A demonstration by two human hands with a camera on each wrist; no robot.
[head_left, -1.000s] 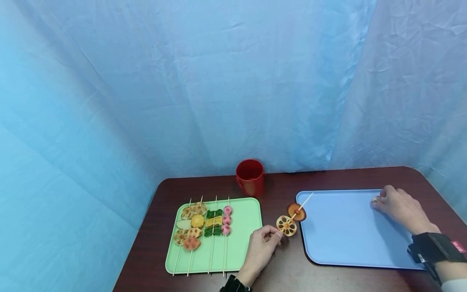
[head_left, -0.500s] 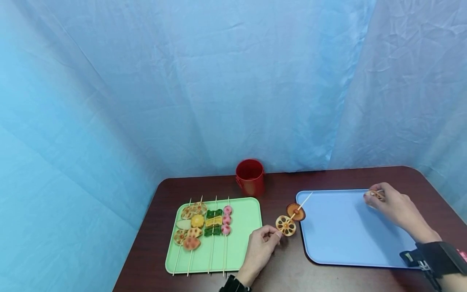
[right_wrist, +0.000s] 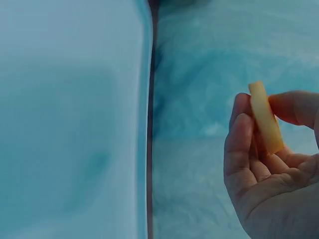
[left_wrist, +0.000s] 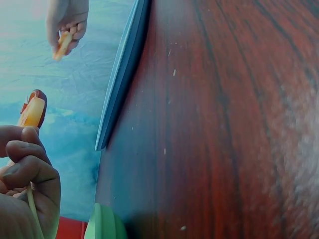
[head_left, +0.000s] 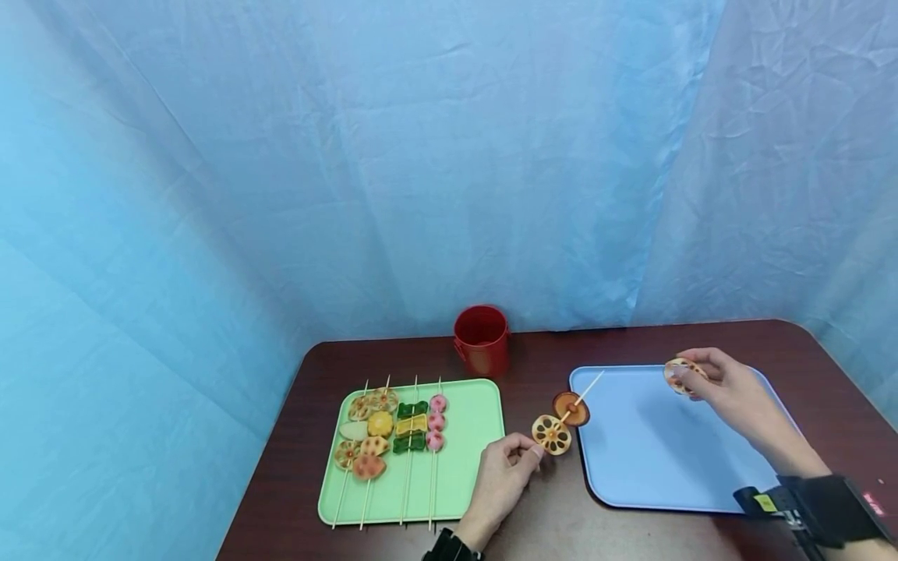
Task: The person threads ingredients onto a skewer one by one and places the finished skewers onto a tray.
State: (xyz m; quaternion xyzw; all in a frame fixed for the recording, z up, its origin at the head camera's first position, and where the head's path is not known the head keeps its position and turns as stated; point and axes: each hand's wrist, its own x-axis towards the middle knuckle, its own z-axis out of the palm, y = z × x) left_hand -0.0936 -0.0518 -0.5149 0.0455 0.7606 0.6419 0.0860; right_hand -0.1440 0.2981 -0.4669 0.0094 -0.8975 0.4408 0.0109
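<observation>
Lifted off the blue tray point(head_left: 652, 460), the right hand point(head_left: 722, 383) pinched a lotus slice point(head_left: 679, 374); left hand point(head_left: 500, 477) pinched a skewer point(head_left: 561, 421); green tray point(head_left: 470, 467) held four skewers.

Table: a dark reddish-brown wooden table top point(head_left: 631, 538) with a visible grain and a smooth, slightly glossy finish is shown across the bottom of the frame.
Right tray: a light blue rectangular plastic tray point(head_left: 666, 460), smooth and matt, is seen at lower right.
Left tray: a light green rectangular plastic tray point(head_left: 470, 467), smooth with a soft sheen, is seen at lower centre.
Cup: a red cylindrical cup point(head_left: 481, 340) with a glossy surface is seen at centre; its material cannot be told.
Backdrop: a pale blue creased cloth backdrop point(head_left: 351, 156), matt, is spread over the upper frame.
Skewer: a thin pale wooden skewer stick point(head_left: 588, 386) looks bare and matt.
Slice: a tan lotus-root slice point(right_wrist: 265, 117) looks smooth and waxy.
</observation>
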